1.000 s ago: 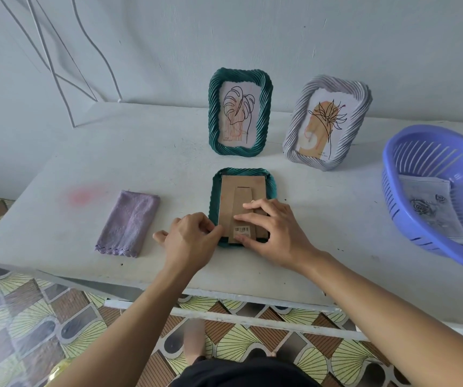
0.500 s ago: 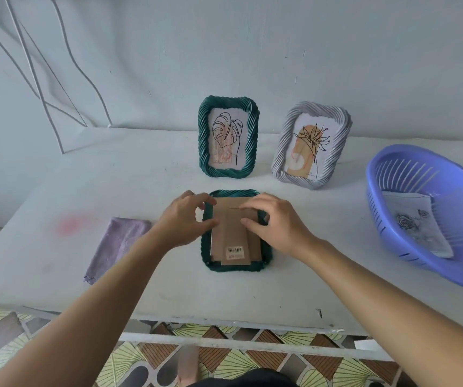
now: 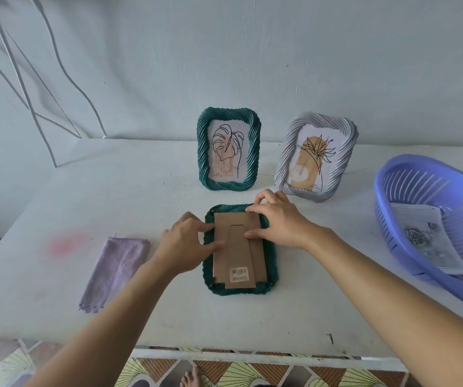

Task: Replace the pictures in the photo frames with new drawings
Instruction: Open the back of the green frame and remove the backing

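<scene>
A green ribbed frame (image 3: 272, 270) is laid face down on the worktop (image 3: 112, 196), its picture hidden under a cardboard back (image 3: 238, 247). The left hand (image 3: 187, 243) is pressed on the back's left edge; the right hand (image 3: 279, 222) fingertips are set at its top corner. Nothing is gripped.

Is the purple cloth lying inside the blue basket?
No, the purple cloth lies flat on the table, far from the blue basket.

Both hands, left hand (image 3: 186, 241) and right hand (image 3: 280, 222), fingertips on the cardboard back (image 3: 238, 248) of the face-down green frame (image 3: 271, 270), near the purple cloth (image 3: 117, 270)
</scene>
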The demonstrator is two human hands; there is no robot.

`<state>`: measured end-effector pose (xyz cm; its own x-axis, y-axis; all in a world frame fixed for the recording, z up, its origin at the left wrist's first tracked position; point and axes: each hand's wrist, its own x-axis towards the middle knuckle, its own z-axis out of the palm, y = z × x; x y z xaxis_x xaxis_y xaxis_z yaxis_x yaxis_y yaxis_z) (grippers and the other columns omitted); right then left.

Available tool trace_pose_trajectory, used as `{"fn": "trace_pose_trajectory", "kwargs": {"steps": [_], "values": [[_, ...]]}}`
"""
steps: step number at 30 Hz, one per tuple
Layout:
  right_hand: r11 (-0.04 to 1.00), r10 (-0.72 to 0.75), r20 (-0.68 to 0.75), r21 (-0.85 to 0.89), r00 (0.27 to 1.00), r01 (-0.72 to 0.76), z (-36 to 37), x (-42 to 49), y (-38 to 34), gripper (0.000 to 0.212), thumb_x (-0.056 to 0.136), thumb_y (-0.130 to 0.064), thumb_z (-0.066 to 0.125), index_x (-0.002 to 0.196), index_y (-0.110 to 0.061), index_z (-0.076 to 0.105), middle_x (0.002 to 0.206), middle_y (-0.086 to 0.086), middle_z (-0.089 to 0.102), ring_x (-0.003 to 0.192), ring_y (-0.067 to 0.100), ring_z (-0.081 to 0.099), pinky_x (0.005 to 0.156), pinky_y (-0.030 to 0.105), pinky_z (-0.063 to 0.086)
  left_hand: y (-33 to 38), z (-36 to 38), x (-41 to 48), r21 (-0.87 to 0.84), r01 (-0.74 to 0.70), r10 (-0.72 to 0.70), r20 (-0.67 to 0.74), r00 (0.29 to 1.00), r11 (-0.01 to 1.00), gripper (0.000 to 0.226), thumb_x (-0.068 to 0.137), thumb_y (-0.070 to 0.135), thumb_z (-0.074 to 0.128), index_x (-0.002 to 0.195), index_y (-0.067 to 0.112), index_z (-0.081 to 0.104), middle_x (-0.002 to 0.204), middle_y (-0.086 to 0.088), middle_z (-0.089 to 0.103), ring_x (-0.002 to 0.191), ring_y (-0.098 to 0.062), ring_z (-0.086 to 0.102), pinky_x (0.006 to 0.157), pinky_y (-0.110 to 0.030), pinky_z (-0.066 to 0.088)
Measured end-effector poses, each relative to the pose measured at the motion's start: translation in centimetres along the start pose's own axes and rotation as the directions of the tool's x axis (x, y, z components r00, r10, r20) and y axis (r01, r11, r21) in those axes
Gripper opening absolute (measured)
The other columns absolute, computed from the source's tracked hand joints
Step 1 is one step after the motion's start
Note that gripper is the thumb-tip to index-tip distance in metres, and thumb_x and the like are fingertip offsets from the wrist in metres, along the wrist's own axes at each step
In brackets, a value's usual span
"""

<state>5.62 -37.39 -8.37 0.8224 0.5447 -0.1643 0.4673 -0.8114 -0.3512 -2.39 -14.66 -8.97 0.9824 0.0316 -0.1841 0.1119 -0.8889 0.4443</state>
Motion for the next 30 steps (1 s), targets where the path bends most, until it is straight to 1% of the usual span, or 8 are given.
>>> {"fn": "trace_pose_trajectory", "kwargs": {"steps": [4,9,13,16,18,22,26,30], "values": [[0.994,0.003,-0.011,0.109,1.0,-0.002,0.2,0.0,0.2,0.068,0.08,-0.058,0.071,0.137,-0.025,0.055,0.129,-0.003,0.038,0.123,0.02,0.032,0.103,0.049,0.04,0.0,0.5,-0.4,-0.042,-0.013,0.012,-0.017,1.0,0.999,0.057,0.091,0.055,0.062,0.14,0.025,0.057,0.122,0.005,0.048,0.113,-0.014,0.052,0.104,-0.045,0.043],[0.982,0.02,-0.047,0.19,0.999,-0.01,0.4,0.0,0.2,0.062,0.078,-0.052,0.077,0.131,-0.027,0.058,0.127,-0.001,0.041,0.123,0.021,0.035,0.105,0.05,0.038,-0.2,1.0,-1.1,-0.079,-0.026,0.025,-0.022,0.999,0.997,0.059,0.091,0.056,0.06,0.142,0.028,0.053,0.126,0.006,0.045,0.104,-0.015,0.051,0.101,-0.047,0.044],[0.984,0.042,-0.202,0.179,0.979,-0.005,0.9,-1.2,-0.5,0.047,0.081,-0.052,0.073,0.121,-0.028,0.062,0.117,-0.005,0.05,0.116,0.018,0.043,0.098,0.05,0.042,-0.5,1.1,-1.2,-0.083,-0.033,0.03,-0.037,0.999,0.996,0.061,0.089,0.054,0.064,0.143,0.03,0.052,0.124,0.007,0.045,0.102,-0.014,0.05,0.101,-0.047,0.043],[0.983,0.071,-0.297,0.186,0.952,-0.016,1.8,-3.1,-1.8,0.031,0.085,-0.052,0.068,0.107,-0.029,0.066,0.1,-0.01,0.058,0.099,0.013,0.052,0.09,0.045,0.046,-0.7,1.2,-1.3,-0.102,-0.031,0.026,-0.052,0.998,0.994,0.063,0.086,0.054,0.068,0.143,0.031,0.052,0.122,0.006,0.045,0.103,-0.016,0.05,0.1,-0.047,0.044],[0.976,0.102,-0.301,0.217,0.948,-0.036,2.4,-4.3,-2.6,0.029,0.085,-0.05,0.069,0.105,-0.03,0.066,0.093,-0.013,0.061,0.091,0.011,0.054,0.087,0.044,0.048,-0.8,1.4,-1.5,-0.101,-0.038,0.032,-0.059,0.998,0.994,0.065,0.085,0.055,0.069,0.143,0.031,0.052,0.122,0.006,0.044,0.103,-0.016,0.05,0.099,-0.047,0.045],[0.949,0.208,-0.31,0.293,0.928,-0.115,3.2,-5.4,-3.6,0.027,0.086,-0.045,0.07,0.108,-0.03,0.064,0.093,-0.014,0.066,0.092,0.012,0.058,0.089,0.042,0.047,-1.0,1.8,-2.0,-0.092,-0.048,0.042,-0.064,0.997,0.995,0.072,0.083,0.059,0.069,0.145,0.03,0.049,0.121,0.009,0.041,0.101,-0.014,0.05,0.097,-0.044,0.046],[0.878,0.321,-0.235,0.438,0.917,-0.195,3.2,-5.5,-4.7,0.026,0.086,-0.045,0.071,0.109,-0.034,0.064,0.087,-0.016,0.069,0.088,0.008,0.06,0.092,0.039,0.044,-0.8,2.1,-2.4,-0.101,-0.056,0.047,-0.093,0.995,0.993,0.073,0.081,0.059,0.071,0.145,0.032,0.049,0.121,0.011,0.04,0.098,-0.013,0.051,0.095,-0.043,0.047],[0.811,0.407,-0.185,0.524,0.895,-0.261,3.3,-5.4,-5.3,0.03,0.08,-0.04,0.078,0.106,-0.034,0.064,0.084,-0.016,0.068,0.085,0.006,0.059,0.093,0.043,0.046,-0.5,2.2,-2.6,-0.179,-0.05,0.027,-0.13,0.991,0.983,0.07,0.079,0.052,0.077,0.142,0.031,0.053,0.12,0.012,0.039,0.091,-0.008,0.052,0.091,-0.037,0.049]]}}
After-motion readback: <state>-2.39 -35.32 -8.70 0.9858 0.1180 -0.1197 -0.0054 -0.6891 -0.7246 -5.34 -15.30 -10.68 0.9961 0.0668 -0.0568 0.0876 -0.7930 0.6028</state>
